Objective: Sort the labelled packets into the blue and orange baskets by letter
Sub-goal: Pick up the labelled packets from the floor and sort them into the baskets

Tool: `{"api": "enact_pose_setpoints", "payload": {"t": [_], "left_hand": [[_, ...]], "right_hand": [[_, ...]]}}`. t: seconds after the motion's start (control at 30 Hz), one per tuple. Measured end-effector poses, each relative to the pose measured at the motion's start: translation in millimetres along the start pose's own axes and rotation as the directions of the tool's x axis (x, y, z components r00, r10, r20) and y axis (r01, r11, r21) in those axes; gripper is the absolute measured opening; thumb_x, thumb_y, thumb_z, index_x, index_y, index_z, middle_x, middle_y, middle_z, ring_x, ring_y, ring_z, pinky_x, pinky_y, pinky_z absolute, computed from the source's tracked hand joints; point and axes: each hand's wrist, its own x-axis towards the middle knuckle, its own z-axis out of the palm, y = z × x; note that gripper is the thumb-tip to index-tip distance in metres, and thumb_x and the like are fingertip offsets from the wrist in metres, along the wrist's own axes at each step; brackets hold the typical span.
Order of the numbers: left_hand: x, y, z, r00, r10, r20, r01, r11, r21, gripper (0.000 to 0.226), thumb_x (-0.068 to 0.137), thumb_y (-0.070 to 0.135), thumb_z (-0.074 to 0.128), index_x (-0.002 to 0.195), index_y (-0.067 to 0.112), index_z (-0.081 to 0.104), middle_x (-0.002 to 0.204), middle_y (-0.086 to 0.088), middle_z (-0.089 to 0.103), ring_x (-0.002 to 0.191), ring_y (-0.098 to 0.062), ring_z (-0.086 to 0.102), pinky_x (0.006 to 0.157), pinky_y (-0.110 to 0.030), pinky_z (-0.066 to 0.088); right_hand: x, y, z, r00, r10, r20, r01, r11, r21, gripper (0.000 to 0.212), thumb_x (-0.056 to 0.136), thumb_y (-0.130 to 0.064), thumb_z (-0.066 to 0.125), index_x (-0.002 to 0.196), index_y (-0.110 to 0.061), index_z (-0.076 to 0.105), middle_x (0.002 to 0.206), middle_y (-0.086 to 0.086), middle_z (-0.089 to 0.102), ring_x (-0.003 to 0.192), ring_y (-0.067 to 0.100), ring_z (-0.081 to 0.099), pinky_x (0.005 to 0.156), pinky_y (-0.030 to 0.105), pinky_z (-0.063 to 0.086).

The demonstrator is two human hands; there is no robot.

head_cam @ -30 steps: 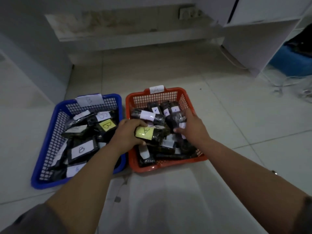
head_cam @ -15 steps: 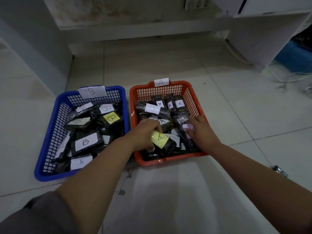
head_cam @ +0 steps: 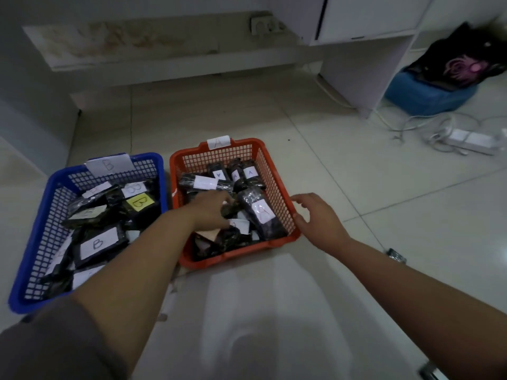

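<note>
On the tiled floor, a blue basket (head_cam: 17, 301) tagged B holds several dark packets with B labels, one of them yellow (head_cam: 141, 202). Right of it, an orange basket (head_cam: 277, 193) tagged A (head_cam: 218, 142) holds dark packets with A labels, such as a long one (head_cam: 262, 213) along its right wall. My left hand (head_cam: 211, 211) reaches into the middle of the orange basket, palm down, fingers curled on a dark packet (head_cam: 229, 212) whose label is hidden. My right hand (head_cam: 315, 219) hovers just outside the basket's right rim, fingers spread, holding nothing.
A white sheet (head_cam: 274, 311) lies on the floor in front of the baskets. At the right are a white cabinet leg (head_cam: 356, 67), a blue bag (head_cam: 428, 97), a power strip (head_cam: 469, 139) with loose cables, and a small dark object (head_cam: 396, 255).
My left hand carried the yellow-labelled A packet deeper into the orange basket; its label is now out of sight. My right hand let go of a packet and drew back outside the right rim.
</note>
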Motion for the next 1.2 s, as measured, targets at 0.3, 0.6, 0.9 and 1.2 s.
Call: {"api": "enact_pose_setpoints", "payload": {"t": [0.3, 0.6, 0.9, 1.2], "left_hand": [[18, 136, 95, 0.894, 0.345, -0.287, -0.399, 0.903, -0.158, 0.031, 0.082, 0.007, 0.056, 0.112, 0.015, 0.06, 0.112, -0.004, 0.057, 0.107, -0.02, 0.052, 0.092, -0.025, 0.038], [-34, 250, 257, 0.828, 0.558, -0.058, -0.559, 0.811, -0.17, 0.04, 0.081, 0.027, 0.054, 0.118, 0.012, 0.059, 0.116, -0.009, 0.06, 0.106, -0.028, 0.054, 0.091, -0.035, 0.044], [-54, 301, 319, 0.882, 0.471, -0.004, -0.469, 0.878, -0.098, 0.085, 0.063, 0.066, 0.067, 0.126, 0.012, 0.047, 0.122, -0.004, 0.048, 0.113, -0.023, 0.041, 0.093, -0.035, 0.033], [-31, 283, 294, 0.89, 0.441, -0.117, -0.448, 0.893, -0.037, 0.054, 0.059, 0.032, 0.065, 0.107, 0.009, 0.061, 0.092, -0.01, 0.057, 0.083, -0.031, 0.055, 0.072, -0.034, 0.043]], "right_hand": [[-94, 101, -65, 0.971, 0.228, -0.068, -0.234, 0.968, -0.09, 0.042, 0.084, -0.017, 0.062, 0.125, -0.02, 0.053, 0.113, 0.002, 0.058, 0.097, 0.017, 0.057, 0.083, 0.03, 0.043], [-164, 183, -114, 0.946, 0.316, -0.07, -0.324, 0.928, -0.185, 0.054, 0.083, -0.008, 0.06, 0.133, -0.021, 0.045, 0.11, 0.004, 0.058, 0.088, 0.021, 0.058, 0.078, 0.03, 0.044], [-177, 205, -108, 0.962, 0.261, 0.086, -0.245, 0.956, -0.163, 0.068, 0.083, -0.01, 0.062, 0.143, -0.024, 0.033, 0.13, 0.004, 0.052, 0.114, 0.019, 0.049, 0.09, 0.029, 0.038], [-151, 213, -100, 0.945, 0.191, 0.267, -0.093, 0.935, -0.341, 0.08, 0.081, -0.013, 0.067, 0.147, -0.032, 0.026, 0.154, -0.007, 0.026, 0.138, 0.02, 0.025, 0.105, 0.038, 0.026]]}}
